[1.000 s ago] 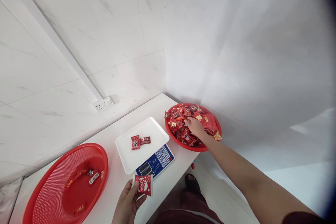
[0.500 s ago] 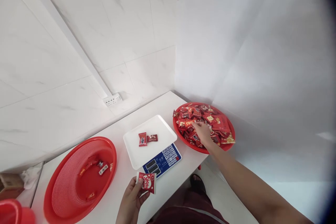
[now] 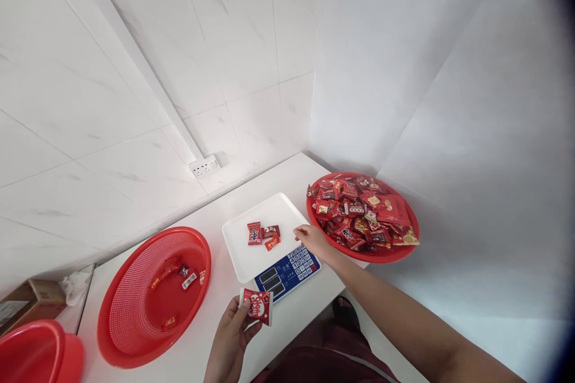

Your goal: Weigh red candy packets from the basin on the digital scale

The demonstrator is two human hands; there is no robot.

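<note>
My left hand (image 3: 236, 329) pinches a red and white candy packet (image 3: 258, 306) by its left edge, in front of the digital scale (image 3: 287, 272). My right hand (image 3: 312, 240) is over the right edge of the scale's white tray (image 3: 240, 260), its fingers slightly parted with nothing seen in them. Three small wrapped candies lie on the tray: a red one (image 3: 254, 233), a dark red one (image 3: 271, 231) and an orange-red one (image 3: 272, 243). Beyond my right hand stands a red basket (image 3: 415, 215) heaped with red-wrapped candies (image 3: 354, 206).
Left of the scale, a red mesh basket (image 3: 121, 305) tilts, with a few candies (image 3: 189, 280) inside. A red tub (image 3: 36, 353) and a cardboard box (image 3: 33, 302) are at the lower left. Walls close off the back and right of the white table (image 3: 291, 173).
My right hand has moved left from the heaped basket to the scale. An orange-red candy now lies on the tray beside the other two. My left hand still holds its packet.
</note>
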